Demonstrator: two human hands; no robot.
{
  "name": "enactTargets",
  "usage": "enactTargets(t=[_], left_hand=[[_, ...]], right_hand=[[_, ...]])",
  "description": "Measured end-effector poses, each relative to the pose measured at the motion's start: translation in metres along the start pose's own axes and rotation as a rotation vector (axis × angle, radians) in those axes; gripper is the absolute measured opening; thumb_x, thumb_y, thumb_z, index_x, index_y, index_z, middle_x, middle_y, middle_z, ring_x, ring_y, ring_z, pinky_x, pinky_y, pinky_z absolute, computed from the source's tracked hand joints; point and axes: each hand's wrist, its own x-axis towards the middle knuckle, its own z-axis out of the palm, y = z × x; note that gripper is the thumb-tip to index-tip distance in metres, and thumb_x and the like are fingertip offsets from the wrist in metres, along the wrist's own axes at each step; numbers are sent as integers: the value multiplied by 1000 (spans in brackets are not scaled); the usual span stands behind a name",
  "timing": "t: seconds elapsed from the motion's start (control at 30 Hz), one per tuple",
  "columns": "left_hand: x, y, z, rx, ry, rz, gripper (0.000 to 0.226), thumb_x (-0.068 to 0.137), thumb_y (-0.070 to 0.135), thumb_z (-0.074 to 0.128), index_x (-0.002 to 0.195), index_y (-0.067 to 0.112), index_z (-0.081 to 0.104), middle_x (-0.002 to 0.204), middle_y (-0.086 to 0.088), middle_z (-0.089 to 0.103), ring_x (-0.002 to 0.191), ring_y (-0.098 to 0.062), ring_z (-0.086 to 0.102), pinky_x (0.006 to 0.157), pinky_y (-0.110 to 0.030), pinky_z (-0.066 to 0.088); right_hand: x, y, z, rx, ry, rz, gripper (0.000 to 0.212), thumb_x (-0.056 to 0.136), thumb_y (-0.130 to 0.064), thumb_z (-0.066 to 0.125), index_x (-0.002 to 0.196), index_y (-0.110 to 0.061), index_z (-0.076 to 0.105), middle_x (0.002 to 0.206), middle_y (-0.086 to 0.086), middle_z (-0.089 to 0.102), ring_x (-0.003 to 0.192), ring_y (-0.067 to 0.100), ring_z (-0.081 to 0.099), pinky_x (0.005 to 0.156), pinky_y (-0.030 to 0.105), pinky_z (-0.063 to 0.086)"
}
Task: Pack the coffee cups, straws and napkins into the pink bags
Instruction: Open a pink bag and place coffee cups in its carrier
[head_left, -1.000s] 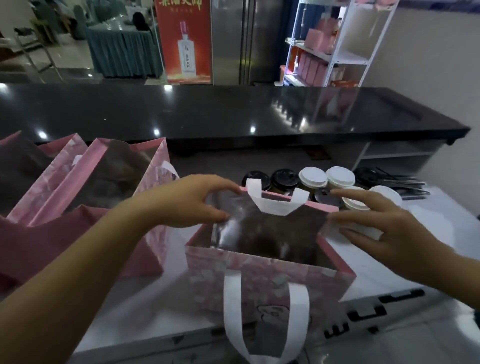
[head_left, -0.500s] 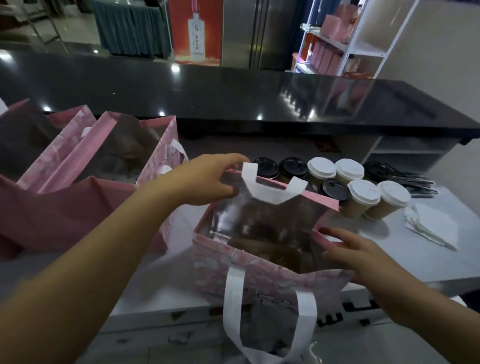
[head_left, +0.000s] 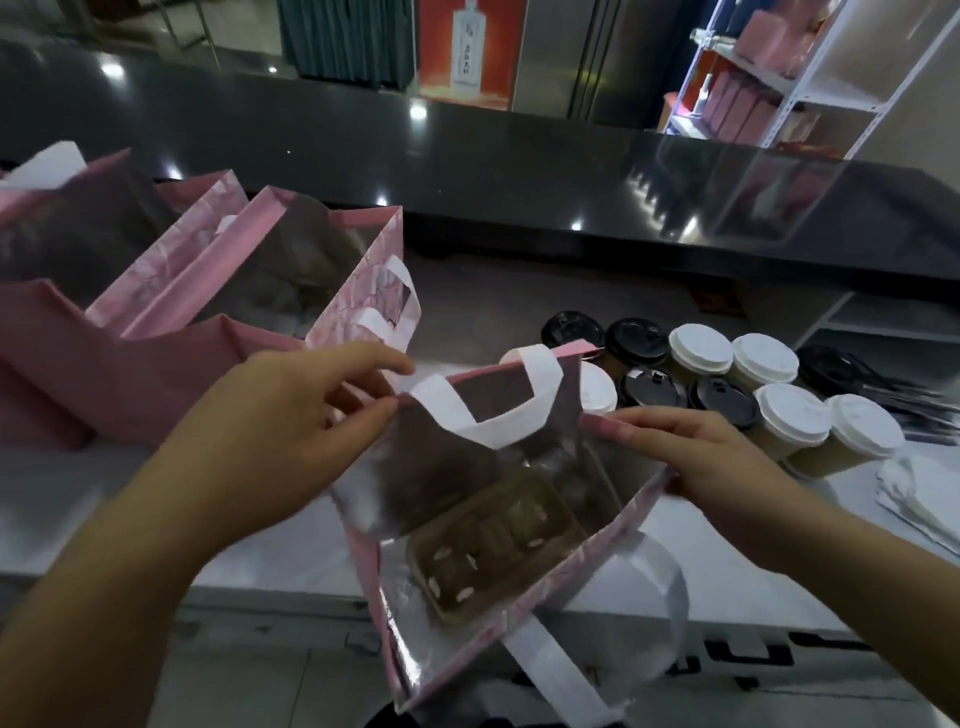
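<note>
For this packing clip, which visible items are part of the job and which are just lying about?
Job: pink bag held open by left hand and right hand; coffee cups; napkins; other pink bags.

Lying about: plastic tray inside the bag; black counter; shelf rack; red poster.

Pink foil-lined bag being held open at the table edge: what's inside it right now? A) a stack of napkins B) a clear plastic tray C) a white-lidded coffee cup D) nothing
B: a clear plastic tray lies on the bottom of the pink foil-lined bag, whose rim the left hand and right hand pinch apart; the lidded coffee cups stand on the table behind it.
</note>
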Motion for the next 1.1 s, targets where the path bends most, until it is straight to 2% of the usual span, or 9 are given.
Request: enactTargets(t=[0.1, 0.2, 0.47, 0.6, 0.73, 0.83, 0.93, 1.0, 1.1], left_hand=[[-13, -5, 4, -54, 121, -81, 26, 83, 31, 70, 108, 40, 71, 86, 24, 71, 79, 3, 69, 70, -24, 58], [-16, -4, 10, -80, 239, -171, 22, 82, 27, 74, 101, 40, 73, 87, 26, 70, 78, 2, 69, 71, -25, 57], [-21, 11, 22, -171, 454, -365, 18, 82, 26, 75, 97, 35, 75, 85, 18, 74, 80, -3, 70, 77, -31, 58], [-22, 22, 32, -305, 534, -404, 25, 73, 42, 68, 96, 34, 74, 86, 17, 74, 82, -1, 71, 76, -13, 55], [-24, 26, 37, -390, 629, -443, 23, 69, 42, 71, 90, 35, 75, 84, 14, 76, 81, -3, 71, 74, -9, 53], [-26, 29, 40, -404, 643, -474, 24, 68, 48, 69, 89, 38, 75, 86, 13, 76, 82, -3, 71, 71, -8, 52], [-25, 32, 44, -405, 647, -502, 20, 70, 45, 69, 87, 38, 76, 86, 11, 76, 82, -5, 71, 72, -8, 51], [-23, 34, 45, -393, 653, -517, 21, 70, 45, 69, 86, 34, 77, 86, 10, 76, 82, -5, 71, 74, -8, 50], [-19, 38, 44, -396, 651, -551, 17, 72, 39, 70, 86, 33, 77, 85, 9, 76, 81, -5, 70, 72, -7, 50]], right_hand=[[30, -13, 5, -57, -27, -59, 23, 97, -20, 57, 97, -29, 78, 99, -15, 75, 99, 4, 67, 86, 23, 50], [59, -29, 8, -79, -68, -121, 25, 98, -18, 57, 95, -29, 78, 99, -12, 76, 102, 9, 68, 92, 33, 50], [136, -65, 12, -75, -226, -256, 19, 96, -14, 59, 100, -17, 77, 94, -3, 78, 91, 10, 71, 77, 25, 48], [153, -66, 1, -69, -294, -261, 24, 95, -27, 60, 104, -10, 74, 98, 5, 77, 85, 24, 64, 70, 30, 45], [161, -45, -25, -40, -215, -327, 17, 94, -25, 61, 95, -17, 76, 93, 0, 76, 89, 17, 68, 81, 30, 52], [172, -17, -50, -450, -194, -457, 20, 86, -17, 70, 102, -28, 73, 100, -13, 73, 98, 11, 67, 88, 31, 52], [179, 2, -63, -1115, -309, -562, 65, 72, -59, 66, 133, -44, 51, 135, -17, 49, 131, 15, 44, 105, 40, 38], [181, 6, -62, -1328, -372, -540, 77, 74, -66, 59, 144, -46, 35, 147, -17, 35, 139, 16, 26, 110, 41, 24], [183, 7, -55, -1460, -417, -587, 76, 84, -56, 58, 150, -45, 21, 155, -14, 25, 143, 16, 15, 112, 39, 15]])
